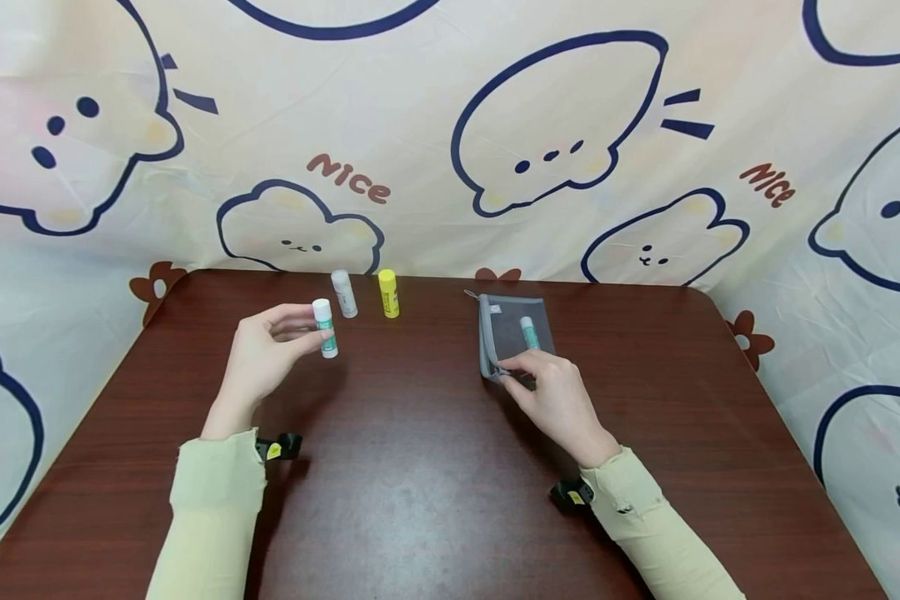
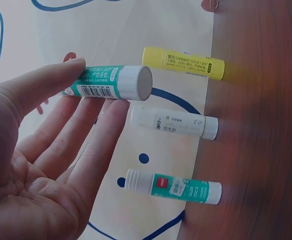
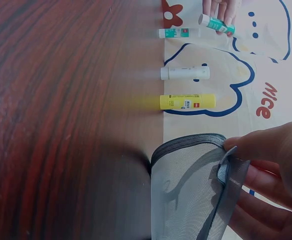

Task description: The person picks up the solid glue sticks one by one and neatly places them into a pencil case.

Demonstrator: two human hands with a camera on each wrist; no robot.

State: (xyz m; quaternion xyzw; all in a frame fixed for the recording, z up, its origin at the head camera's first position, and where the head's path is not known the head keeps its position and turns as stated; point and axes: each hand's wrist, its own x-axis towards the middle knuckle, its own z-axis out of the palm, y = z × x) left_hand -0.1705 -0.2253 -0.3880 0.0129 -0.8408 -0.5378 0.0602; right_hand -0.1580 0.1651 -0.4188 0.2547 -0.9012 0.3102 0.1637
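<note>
My left hand point(image 1: 258, 367) holds a green-and-white glue stick point(image 1: 326, 329) above the table, between thumb and fingers. Another green glue stick point(image 2: 185, 189) stands on the table nearby, hidden by the left hand in the head view. Beside it stand a white glue stick point(image 1: 343, 293) and a yellow glue stick point(image 1: 388, 293). My right hand point(image 1: 553, 400) pinches the zippered edge of a grey mesh pouch point(image 1: 501, 329). A further teal glue stick with a white cap point(image 1: 528, 331) shows at the pouch; whether it lies inside or on top, I cannot tell.
A dark brown wooden table point(image 1: 397, 467) carries everything. Its far edge meets a cartoon-printed cloth point(image 1: 420, 125), which also hangs at both sides. A small zipper pull point(image 1: 471, 293) sticks out at the pouch's far left corner.
</note>
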